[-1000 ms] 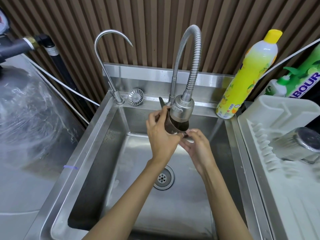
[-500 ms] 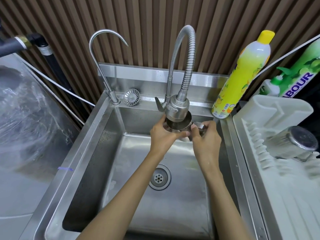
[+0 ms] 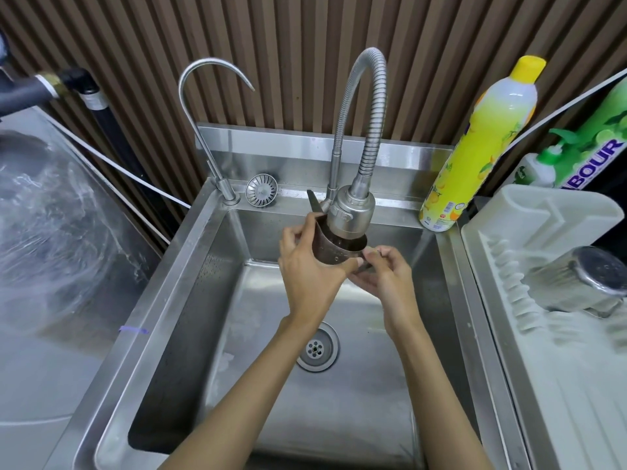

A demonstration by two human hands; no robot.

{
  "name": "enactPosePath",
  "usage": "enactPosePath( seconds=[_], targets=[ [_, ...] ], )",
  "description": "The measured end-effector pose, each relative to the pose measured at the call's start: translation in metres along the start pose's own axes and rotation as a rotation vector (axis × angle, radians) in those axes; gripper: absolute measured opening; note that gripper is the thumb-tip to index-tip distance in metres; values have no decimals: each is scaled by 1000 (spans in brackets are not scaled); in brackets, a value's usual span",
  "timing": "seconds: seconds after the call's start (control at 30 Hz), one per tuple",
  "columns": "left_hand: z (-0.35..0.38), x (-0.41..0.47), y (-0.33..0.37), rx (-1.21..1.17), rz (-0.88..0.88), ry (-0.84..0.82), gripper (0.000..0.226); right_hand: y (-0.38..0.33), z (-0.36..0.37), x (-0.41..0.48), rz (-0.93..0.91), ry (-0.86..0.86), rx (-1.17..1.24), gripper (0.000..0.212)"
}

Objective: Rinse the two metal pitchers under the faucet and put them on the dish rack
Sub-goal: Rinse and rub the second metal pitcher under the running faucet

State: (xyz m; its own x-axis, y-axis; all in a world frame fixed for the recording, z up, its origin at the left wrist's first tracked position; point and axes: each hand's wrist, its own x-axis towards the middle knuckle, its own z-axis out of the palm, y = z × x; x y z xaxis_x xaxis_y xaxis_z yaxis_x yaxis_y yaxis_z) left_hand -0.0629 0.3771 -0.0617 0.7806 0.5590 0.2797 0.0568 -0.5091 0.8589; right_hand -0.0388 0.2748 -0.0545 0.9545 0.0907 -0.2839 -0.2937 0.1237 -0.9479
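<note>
Since half a second ago the right hand [image 3: 383, 278] has sunk lower, and the pitcher [image 3: 339, 254] now tips, spout toward the back-left corner of the sink [image 3: 217, 283]. Its mouth sits around the faucet head [image 3: 351, 215], long axis near upright. The left hand [image 3: 308, 276] wraps the body; the right hand pinches the handle side. Water flow: cannot tell. The dish rack [image 3: 543, 228] lies beyond the sink's right edge and the other pitcher [image 3: 576, 283] lies on it. The right hand is nearer.

We see sink [image 3: 190, 317] of brushed steel, dull sheen; faucet [image 3: 351, 212] of ribbed metal; pitcher [image 3: 339, 254] of smooth dark glossy metal; rack [image 3: 549, 225] of matt white plastic; bottle [image 3: 481, 147] of glossy plastic; wall [image 3: 305, 45] of ribbed wood
</note>
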Motion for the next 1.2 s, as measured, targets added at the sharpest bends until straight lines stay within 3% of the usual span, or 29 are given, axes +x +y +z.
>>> enactPosePath(
  seconds=[0.07, 0.2, 0.27, 0.37, 0.5, 0.63, 0.7, 0.8, 0.9, 1.1, 1.2],
  targets=[
    [1, -5, -3, -14, -82, -46, 70, -6, -3, -3, -29, 92, -202, 10],
    [7, -13, -8, -159, -216, -153, 54, -25, -8, -10, -166, 281, -761, 26],
    [11, -13, -11, -248, -271, -209, 52, -33, -10, -14, -241, 300, -839, 26],
    [17, -9, -12, -373, -312, -212, 55, -35, -10, -16, -307, 269, -804, 17],
    [21, 0, -6, -480, -238, -133, 78, -25, -10, -7, -259, 170, -453, 11],
    [9, 4, 1, -316, -48, -8, 77, -8, -1, 1, -84, -27, 41, 20],
    [3, 4, 3, -202, -1, 15, 80, -2, 3, 2, -16, -95, 153, 15],
    [-7, 3, 3, -47, 12, 22, 83, 0, 3, -1, 5, -91, 67, 8],
    [-11, 1, 0, 24, -49, -9, 75, -6, -1, -2, -11, 9, -160, 14],
    [0, -8, -7, -147, -207, -160, 55, -25, -9, -9, -199, 233, -695, 21],
    [11, -6, -8, -203, -227, -205, 60, -29, -9, -15, -261, 291, -704, 15]
  ],
)
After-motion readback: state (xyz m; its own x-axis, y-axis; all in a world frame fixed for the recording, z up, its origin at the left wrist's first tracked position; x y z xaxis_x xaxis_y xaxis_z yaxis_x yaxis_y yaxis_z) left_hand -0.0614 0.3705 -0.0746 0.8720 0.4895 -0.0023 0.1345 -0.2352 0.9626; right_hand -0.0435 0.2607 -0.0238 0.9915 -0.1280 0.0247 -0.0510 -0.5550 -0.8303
